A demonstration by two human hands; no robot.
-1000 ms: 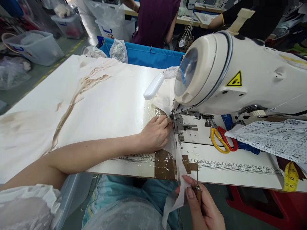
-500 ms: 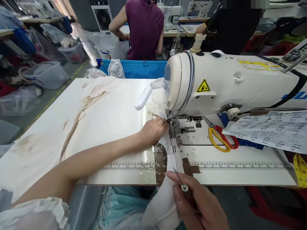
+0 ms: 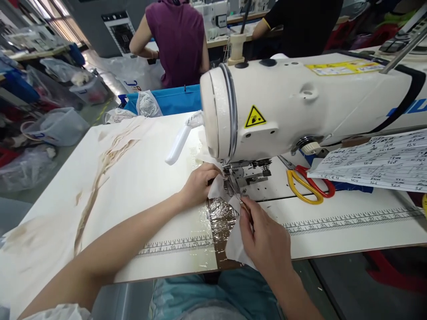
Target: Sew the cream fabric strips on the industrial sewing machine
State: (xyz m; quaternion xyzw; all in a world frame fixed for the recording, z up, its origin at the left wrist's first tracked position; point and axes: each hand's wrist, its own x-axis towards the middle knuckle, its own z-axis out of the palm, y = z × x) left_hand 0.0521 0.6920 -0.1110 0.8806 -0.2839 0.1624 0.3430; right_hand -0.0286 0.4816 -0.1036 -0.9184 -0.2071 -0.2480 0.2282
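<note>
My left hand point(image 3: 201, 183) is closed, its fingertips pinching white fabric point(image 3: 217, 187) right beside the presser foot point(image 3: 230, 181) of a white sewing machine point(image 3: 267, 102). My right hand point(image 3: 267, 233) is closed around an awl point(image 3: 246, 208), mostly hidden by the fingers. The awl's thin metal tip points up and left toward the presser foot. Below the foot, more of the white fabric hangs past my right fingers to the table's front edge. The needle itself is too small to make out.
Scissors point(image 3: 305, 186) with yellow and red handles lie right of the machine bed, beside a handwritten sheet point(image 3: 370, 162). Beige fabric strips point(image 3: 96, 191) lie on the table's left. A blue bin point(image 3: 180, 98) stands behind the table. Two people sit beyond it.
My right hand has moved up and forward, bringing the awl's tip from the table's front to the presser foot. The left hand stays at the foot. The camera view has shifted and tilted.
</note>
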